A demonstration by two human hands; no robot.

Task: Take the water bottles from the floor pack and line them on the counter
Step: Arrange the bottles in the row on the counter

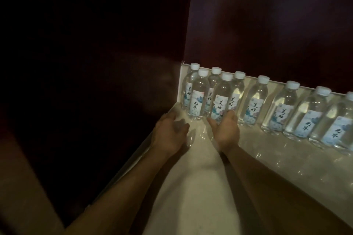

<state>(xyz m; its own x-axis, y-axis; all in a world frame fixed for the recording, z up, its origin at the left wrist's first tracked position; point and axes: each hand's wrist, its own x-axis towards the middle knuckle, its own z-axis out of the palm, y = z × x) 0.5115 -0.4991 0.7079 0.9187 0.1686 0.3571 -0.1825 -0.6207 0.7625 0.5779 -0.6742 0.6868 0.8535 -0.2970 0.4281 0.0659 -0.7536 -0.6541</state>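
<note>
Here, the right hand (226, 129) grips a front-row bottle (219, 99) on the counter (191, 187). The left hand (172, 131) rests loosely curled and empty, just beside it.

The head view is very dim: the whole half from 7 to 12 o'clock sinks to near black, and the dark wall (267, 25) at 1 o'clock shows only faint purple sheen. Weak light falls on the pale counter (191, 187), where the water bottles (254, 99) cast bright glints and 2 forearms throw soft shadows. Detail is grainy and soft, with bottles leaning outward toward 3 o'clock from wide-angle distortion.
</note>
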